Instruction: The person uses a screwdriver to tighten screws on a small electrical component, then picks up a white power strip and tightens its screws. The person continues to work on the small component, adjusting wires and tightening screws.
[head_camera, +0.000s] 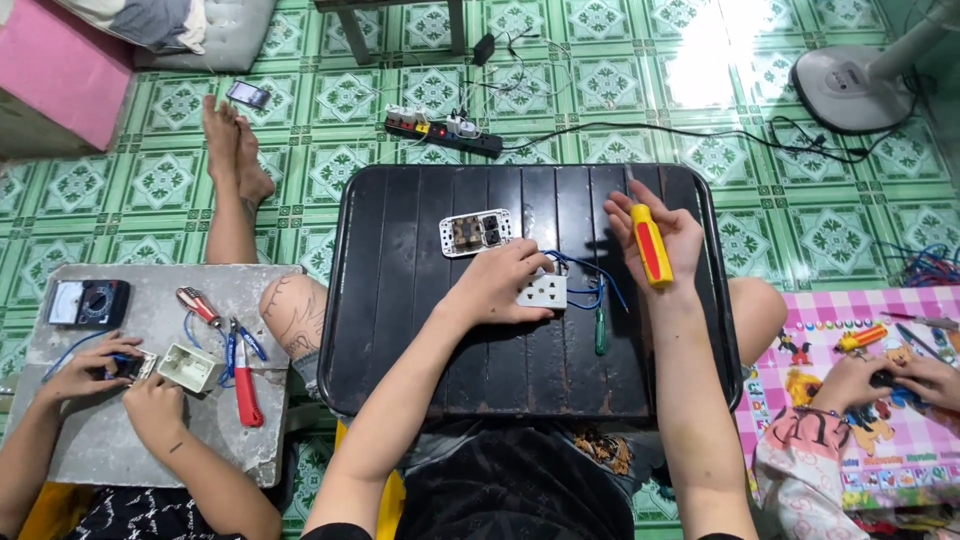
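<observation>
On the black tray (400, 300), the left hand (500, 285) lies curled over a white socket (545, 291) near the tray's middle, fingers pressing it down, blue wires (590, 280) trailing from its right side. The right hand (665, 240), just right of the socket, is wrapped closed around a yellow-and-red screwdriver (650, 245), tip pointing away. A green screwdriver (600, 330) lies just below the wires.

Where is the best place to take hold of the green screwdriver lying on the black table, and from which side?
Probably by its green handle. The green screwdriver lies flat on the black table, roughly pointing away from the person, handle nearest. The right hand already holds the yellow screwdriver, and the left hand rests on the white socket, so coming from above with the fingers across the handle seems easiest.
</observation>
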